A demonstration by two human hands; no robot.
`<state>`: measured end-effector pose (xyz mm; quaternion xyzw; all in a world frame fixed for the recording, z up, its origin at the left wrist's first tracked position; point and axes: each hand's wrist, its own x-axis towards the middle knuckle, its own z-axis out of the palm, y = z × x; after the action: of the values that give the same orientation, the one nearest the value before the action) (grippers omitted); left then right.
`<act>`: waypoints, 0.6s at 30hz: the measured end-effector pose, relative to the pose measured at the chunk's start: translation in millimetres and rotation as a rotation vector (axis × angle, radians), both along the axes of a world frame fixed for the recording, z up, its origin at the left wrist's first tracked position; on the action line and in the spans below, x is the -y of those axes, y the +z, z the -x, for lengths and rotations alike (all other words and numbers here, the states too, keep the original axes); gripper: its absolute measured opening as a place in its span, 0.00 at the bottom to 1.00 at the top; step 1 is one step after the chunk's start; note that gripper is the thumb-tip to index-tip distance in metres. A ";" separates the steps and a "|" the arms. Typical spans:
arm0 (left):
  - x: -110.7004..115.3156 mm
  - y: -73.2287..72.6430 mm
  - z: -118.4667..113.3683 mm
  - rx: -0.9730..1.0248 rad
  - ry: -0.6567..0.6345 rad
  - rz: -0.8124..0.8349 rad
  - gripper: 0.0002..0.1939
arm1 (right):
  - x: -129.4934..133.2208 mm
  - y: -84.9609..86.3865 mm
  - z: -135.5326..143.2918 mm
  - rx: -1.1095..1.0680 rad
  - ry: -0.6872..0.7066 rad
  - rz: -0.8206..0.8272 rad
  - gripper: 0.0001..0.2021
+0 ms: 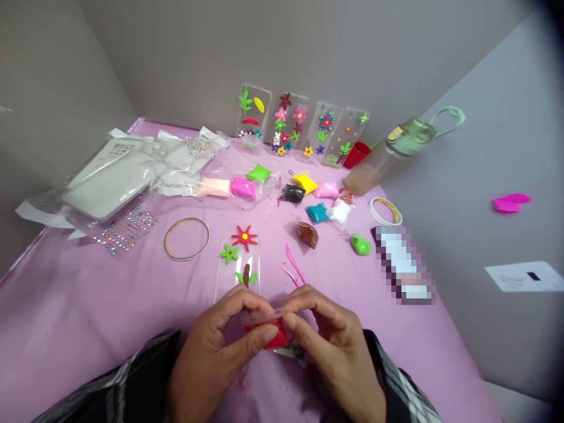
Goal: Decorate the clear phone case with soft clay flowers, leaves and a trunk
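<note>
Low in the middle of the head view, my left hand (224,346) and my right hand (332,341) pinch the edges of a clear bag of red clay (277,335). The red lump shows between my thumbs. Just beyond my left fingers lies a clear phone case (227,273) with a red flower (244,236), a green flower (229,254) and a brown stem with green leaves (247,276). Pink modelling tools (294,265) lie beyond my right fingers. Partly hidden under my hands is a metal-bladed tool (288,352).
Clay packets, such as a brown one (307,234) and a yellow one (305,183), lie mid-table. Decorated cases (291,123) and a bottle (374,161) stand at the back. Packaged cases (110,182) and gem stickers (127,229) lie left; tape rolls (187,238) flank the packets.
</note>
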<state>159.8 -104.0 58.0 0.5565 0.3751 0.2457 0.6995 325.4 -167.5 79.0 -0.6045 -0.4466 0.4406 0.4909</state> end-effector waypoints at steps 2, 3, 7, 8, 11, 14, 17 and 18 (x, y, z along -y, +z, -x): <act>-0.4 -0.3 0.5 0.003 -0.003 0.000 0.05 | -0.5 0.5 0.4 -0.003 0.003 -0.005 0.05; -0.7 -0.4 0.6 0.001 -0.004 -0.003 0.05 | -0.8 0.8 0.7 -0.002 0.003 -0.009 0.05; -2.8 -1.1 -0.6 -0.005 0.006 -0.023 0.05 | -1.3 1.2 2.0 0.004 -0.002 -0.010 0.04; -3.1 -1.3 -1.0 -0.002 0.013 -0.031 0.05 | -1.1 1.1 2.1 0.007 -0.002 -0.009 0.04; -2.5 -1.5 -0.8 0.008 0.045 -0.081 0.06 | -0.3 1.1 1.7 0.024 0.003 -0.020 0.04; -0.1 -0.6 0.5 0.020 0.076 -0.157 0.07 | 0.1 1.7 1.1 0.058 0.002 -0.062 0.04; 2.3 0.9 0.8 0.022 0.088 -0.203 0.07 | 0.2 2.8 1.3 0.088 0.007 -0.104 0.05; 2.9 1.3 0.6 0.019 0.088 -0.212 0.07 | 0.3 3.1 1.6 0.097 0.009 -0.113 0.05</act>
<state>159.2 -106.8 59.4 0.6081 0.3642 0.3198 0.6288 323.8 -167.8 82.0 -0.5944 -0.4968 0.3872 0.5000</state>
